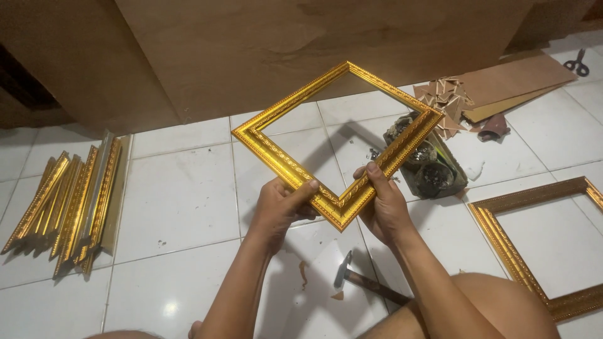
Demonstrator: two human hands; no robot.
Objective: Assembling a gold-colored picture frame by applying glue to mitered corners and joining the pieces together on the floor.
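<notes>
Gold picture frame, ornate and square, hangs in the air turned on its corner like a diamond, its lowest corner caught between both hands above the tiled floor. Left hand closes on the lower-left rail just beside that corner, thumb laid over the front moulding and fingers curled behind. Right hand clamps the lower-right rail the same way, thumb pressed along the face, so both hands sit close together either side of the joint. Below them on the white tiles lies a hammer with a wooden handle, near a small brown smear. To the left rests a bundle of gold moulding strips, well apart from the hands. At the right edge a second gold frame lies flat. Behind the held frame sits a dark tray of small tins, with wood offcuts and brown board sheets beyond, and scissors in the far corner. A large plywood panel leans behind.
</notes>
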